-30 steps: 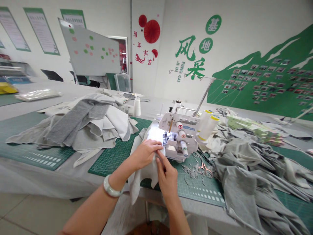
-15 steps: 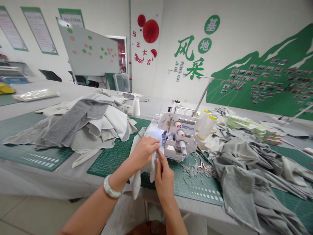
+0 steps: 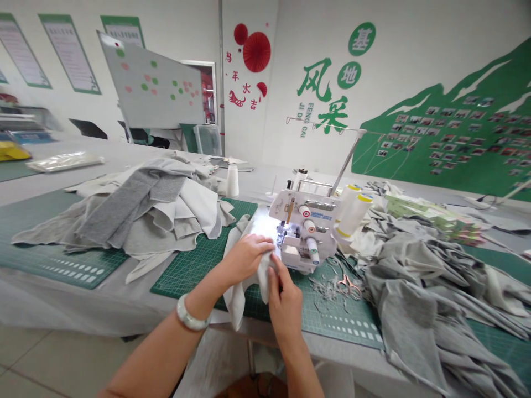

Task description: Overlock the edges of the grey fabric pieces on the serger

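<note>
A light grey piece of fabric (image 3: 238,296) lies at the bed of a white overlock sewing machine (image 3: 305,229) and hangs down toward the table's front edge. My left hand (image 3: 250,255), with a pale bangle on its wrist, is closed on the fabric just left of the presser foot, its fingers together on top. Lower and to the right, my right hand (image 3: 285,290) pinches the fabric's near edge between thumb and fingers. The machine's lamp lights the bed brightly. My left fingers partly hide the fabric near the needle.
Grey fabric pieces form a pile (image 3: 153,204) on the left and another heap (image 3: 427,298) on the right. Scissors (image 3: 349,286) and thread scraps (image 3: 326,287) lie right of the machine on a green cutting mat (image 3: 344,323). Thread cones (image 3: 354,213) stand behind.
The view has shifted slightly. My right hand sits a little farther right and lower along the fabric edge. Both hands keep hold, and the machine bed looks brighter.
</note>
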A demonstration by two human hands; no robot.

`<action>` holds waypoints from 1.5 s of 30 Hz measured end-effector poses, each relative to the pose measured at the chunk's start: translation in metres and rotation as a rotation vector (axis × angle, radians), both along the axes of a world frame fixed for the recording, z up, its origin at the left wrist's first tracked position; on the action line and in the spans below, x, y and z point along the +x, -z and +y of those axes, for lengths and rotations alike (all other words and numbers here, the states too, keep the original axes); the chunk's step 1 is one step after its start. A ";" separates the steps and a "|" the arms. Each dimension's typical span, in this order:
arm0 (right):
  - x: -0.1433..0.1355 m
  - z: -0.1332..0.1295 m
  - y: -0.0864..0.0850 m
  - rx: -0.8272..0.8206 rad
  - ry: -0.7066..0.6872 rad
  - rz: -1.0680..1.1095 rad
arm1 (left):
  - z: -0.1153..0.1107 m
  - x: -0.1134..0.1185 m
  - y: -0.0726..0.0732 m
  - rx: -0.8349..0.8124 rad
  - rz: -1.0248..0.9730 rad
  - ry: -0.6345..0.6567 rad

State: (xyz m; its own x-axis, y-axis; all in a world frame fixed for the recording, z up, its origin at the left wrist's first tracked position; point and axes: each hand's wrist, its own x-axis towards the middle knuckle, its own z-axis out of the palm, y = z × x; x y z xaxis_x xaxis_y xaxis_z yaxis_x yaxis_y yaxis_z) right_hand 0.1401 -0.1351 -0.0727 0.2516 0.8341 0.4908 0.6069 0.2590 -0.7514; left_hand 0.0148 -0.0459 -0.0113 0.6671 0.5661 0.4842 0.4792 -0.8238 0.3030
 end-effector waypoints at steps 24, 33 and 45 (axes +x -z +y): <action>0.002 0.003 -0.004 0.001 0.009 -0.012 | -0.004 0.004 0.006 -0.068 -0.069 0.035; 0.006 0.004 -0.007 0.003 0.014 -0.002 | -0.003 0.006 0.001 -0.063 -0.078 0.004; 0.002 0.001 -0.016 0.029 0.016 0.007 | -0.014 0.004 -0.001 -0.017 -0.078 0.062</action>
State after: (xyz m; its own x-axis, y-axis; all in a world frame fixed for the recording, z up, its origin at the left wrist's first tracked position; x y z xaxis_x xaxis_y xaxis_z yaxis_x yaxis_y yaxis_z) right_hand 0.1420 -0.1340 -0.0563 0.2682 0.8153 0.5131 0.6058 0.2714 -0.7479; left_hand 0.0187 -0.0597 -0.0107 0.6619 0.5337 0.5264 0.4021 -0.8454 0.3516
